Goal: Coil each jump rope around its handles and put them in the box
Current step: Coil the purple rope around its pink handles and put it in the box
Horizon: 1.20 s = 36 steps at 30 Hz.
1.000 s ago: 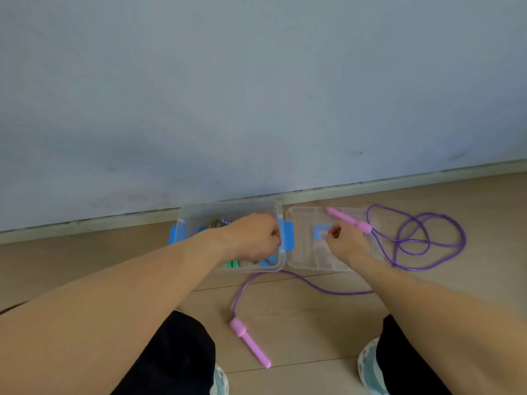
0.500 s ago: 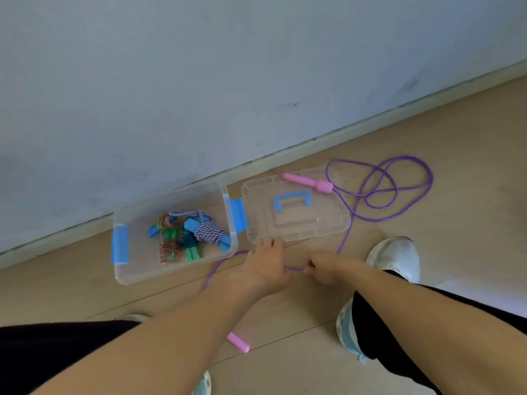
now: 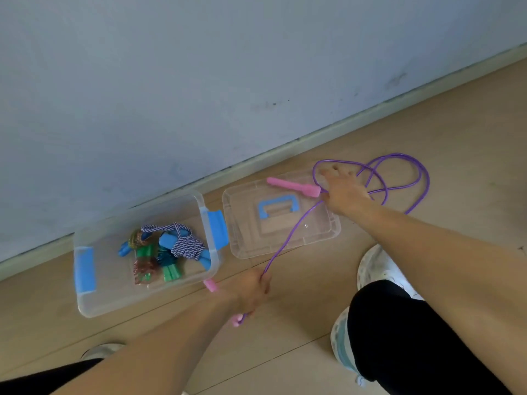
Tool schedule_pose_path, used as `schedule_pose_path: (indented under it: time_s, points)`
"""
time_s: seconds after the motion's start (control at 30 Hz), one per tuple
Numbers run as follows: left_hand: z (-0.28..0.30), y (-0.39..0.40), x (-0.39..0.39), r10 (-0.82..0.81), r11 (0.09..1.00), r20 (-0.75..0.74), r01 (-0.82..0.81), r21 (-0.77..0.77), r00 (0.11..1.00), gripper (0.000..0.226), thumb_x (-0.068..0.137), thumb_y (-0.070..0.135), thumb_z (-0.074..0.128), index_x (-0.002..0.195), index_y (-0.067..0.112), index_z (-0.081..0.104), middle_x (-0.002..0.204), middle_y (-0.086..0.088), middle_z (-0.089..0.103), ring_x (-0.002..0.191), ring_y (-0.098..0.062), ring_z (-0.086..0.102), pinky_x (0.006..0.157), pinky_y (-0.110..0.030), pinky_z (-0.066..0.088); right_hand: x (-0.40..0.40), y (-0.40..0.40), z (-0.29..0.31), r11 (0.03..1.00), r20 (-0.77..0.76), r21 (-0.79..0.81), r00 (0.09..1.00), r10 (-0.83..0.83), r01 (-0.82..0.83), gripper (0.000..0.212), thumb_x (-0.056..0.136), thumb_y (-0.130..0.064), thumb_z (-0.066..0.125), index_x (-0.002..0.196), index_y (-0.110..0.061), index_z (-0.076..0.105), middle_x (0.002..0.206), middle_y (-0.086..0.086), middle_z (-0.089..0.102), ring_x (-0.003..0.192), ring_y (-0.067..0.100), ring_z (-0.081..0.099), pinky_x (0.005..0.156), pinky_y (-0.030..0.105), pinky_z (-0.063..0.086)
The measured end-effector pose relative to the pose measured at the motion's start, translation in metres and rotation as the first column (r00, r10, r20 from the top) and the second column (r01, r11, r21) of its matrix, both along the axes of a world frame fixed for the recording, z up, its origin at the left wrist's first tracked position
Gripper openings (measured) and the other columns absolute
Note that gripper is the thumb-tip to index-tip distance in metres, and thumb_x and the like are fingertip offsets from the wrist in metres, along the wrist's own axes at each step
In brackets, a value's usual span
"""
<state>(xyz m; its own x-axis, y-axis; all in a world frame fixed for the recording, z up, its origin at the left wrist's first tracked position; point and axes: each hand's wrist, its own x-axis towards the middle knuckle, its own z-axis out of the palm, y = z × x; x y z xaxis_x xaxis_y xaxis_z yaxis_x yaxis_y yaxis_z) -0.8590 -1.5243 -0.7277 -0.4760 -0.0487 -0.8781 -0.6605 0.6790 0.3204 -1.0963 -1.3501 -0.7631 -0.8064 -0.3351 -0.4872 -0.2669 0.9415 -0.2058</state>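
A clear plastic box [image 3: 94,302] with blue latches sits on the floor and holds coiled jump ropes [image 3: 171,252] with blue and green handles. Its clear lid [image 3: 322,238] with a blue handle lies to the right. A purple rope [image 3: 399,178] with pink handles runs across the lid and loops on the floor beyond it. My left hand [image 3: 251,289] grips one pink handle [image 3: 211,286] in front of the box, with the rope rising from it. My right hand [image 3: 345,192] lies with fingers spread by the end of the other pink handle [image 3: 291,187] on the lid.
A grey wall and pale skirting board [image 3: 285,155] run close behind the box. My white shoes [image 3: 376,269] and black-trousered knees stand on the wooden floor to the right and lower left.
My left hand has taken hold of the near pink handle. My right hand has let go of the rope by the lid's front edge and reached out to the far handle on the lid.
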Motion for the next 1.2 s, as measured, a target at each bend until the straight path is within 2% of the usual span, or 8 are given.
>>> schedule_pose_path:
  time_s: [0.07, 0.23, 0.47, 0.67, 0.77, 0.93, 1.1, 1.2]
  points:
    - [0.002, 0.0, -0.006, 0.023, 0.999, -0.059, -0.025, -0.03, 0.998, 0.04, 0.101, 0.046, 0.034, 0.098, 0.014, 0.058, 0.071, 0.002, 0.058, 0.055, -0.014, 0.058, 0.062, -0.027, 0.049, 0.012, -0.021, -0.018, 0.995, -0.01, 0.044, 0.996, 0.088, -0.087, 0.058, 0.092, -0.033, 0.061, 0.144, -0.029, 0.037, 0.15, 0.006, 0.03, 0.131, 0.035, 0.034, 0.092, 0.05, 0.044]
    - [0.018, -0.01, -0.023, 0.01, 1.0, -0.042, -0.01, -0.005, 0.999, 0.029, 0.099, 0.028, 0.041, 0.102, 0.019, 0.068, 0.102, -0.003, 0.065, 0.105, -0.025, 0.06, 0.097, -0.036, 0.047, 0.028, -0.043, -0.026, 0.971, -0.083, 0.231, 0.993, 0.081, -0.06, 0.033, 0.095, -0.013, 0.05, 0.127, -0.019, 0.051, 0.136, 0.012, 0.039, 0.123, 0.034, 0.037, 0.081, 0.048, 0.046]
    - [0.102, -0.018, -0.037, -0.015, 0.995, -0.212, 0.035, 0.094, 0.977, 0.026, 0.106, 0.017, 0.03, 0.113, 0.016, 0.055, 0.072, 0.006, 0.043, 0.058, -0.008, 0.042, 0.049, -0.019, 0.034, 0.017, -0.059, 0.109, 0.896, 0.27, 0.283, 0.925, 0.268, -0.342, 0.028, 0.095, -0.025, 0.056, 0.119, -0.011, 0.06, 0.11, 0.011, 0.067, 0.056, 0.02, 0.057, 0.044, 0.025, 0.046]
    - [0.214, -0.035, -0.043, 0.181, 0.978, -0.406, -0.119, 0.173, 0.896, 0.026, 0.096, 0.003, 0.038, 0.106, 0.009, 0.061, 0.068, -0.001, 0.055, 0.052, -0.012, 0.047, 0.051, -0.023, 0.039, 0.023, -0.076, 0.263, 0.914, 0.167, 0.075, 0.909, 0.382, -0.398, 0.031, 0.081, -0.022, 0.068, 0.112, -0.018, 0.064, 0.099, 0.004, 0.068, 0.07, 0.028, 0.072, 0.064, 0.031, 0.058]
    - [0.268, -0.051, -0.023, 0.445, 0.852, -0.364, -0.261, 0.454, 0.818, 0.021, 0.098, -0.005, 0.036, 0.107, 0.0, 0.054, 0.07, -0.012, 0.064, 0.05, -0.02, 0.06, 0.051, -0.029, 0.052, 0.044, -0.073, 0.333, 0.891, 0.053, -0.102, 0.892, 0.449, -0.443, 0.04, 0.078, -0.023, 0.077, 0.114, -0.023, 0.06, 0.109, -0.003, 0.067, 0.09, 0.022, 0.07, 0.084, 0.037, 0.056]
    - [0.317, -0.076, 0.014, 0.824, 0.386, -0.116, -0.4, 0.832, 0.555, 0.021, 0.102, 0.002, 0.041, 0.116, -0.005, 0.055, 0.095, -0.024, 0.07, 0.079, -0.038, 0.072, 0.072, -0.045, 0.062, 0.125, -0.068, 0.391, 0.623, -0.269, -0.566, 0.835, 0.48, -0.54, 0.032, 0.074, -0.003, 0.076, 0.095, -0.027, 0.071, 0.103, -0.008, 0.064, 0.097, 0.008, 0.063, 0.087, 0.023, 0.052]
    - [0.328, -0.077, 0.029, 0.866, 0.279, -0.036, -0.423, 0.862, 0.499, 0.027, 0.101, 0.019, 0.045, 0.101, -0.003, 0.061, 0.085, -0.02, 0.067, 0.076, -0.035, 0.07, 0.065, -0.04, 0.059, 0.184, -0.091, 0.375, 0.433, -0.477, -0.539, 0.686, 0.55, -0.722, 0.035, 0.076, 0.005, 0.069, 0.101, -0.019, 0.077, 0.109, 0.0, 0.066, 0.097, 0.008, 0.059, 0.087, 0.003, 0.039]
    - [0.331, -0.079, 0.032, 0.865, 0.361, -0.086, -0.495, 0.79, 0.494, 0.022, 0.098, 0.017, 0.05, 0.098, -0.002, 0.061, 0.07, -0.017, 0.066, 0.062, -0.029, 0.068, 0.058, -0.034, 0.057, 0.197, -0.102, 0.371, 0.406, -0.451, -0.524, 0.648, 0.613, -0.749, 0.05, 0.072, 0.014, 0.058, 0.11, -0.014, 0.074, 0.11, 0.002, 0.069, 0.1, 0.012, 0.059, 0.084, 0.001, 0.036]
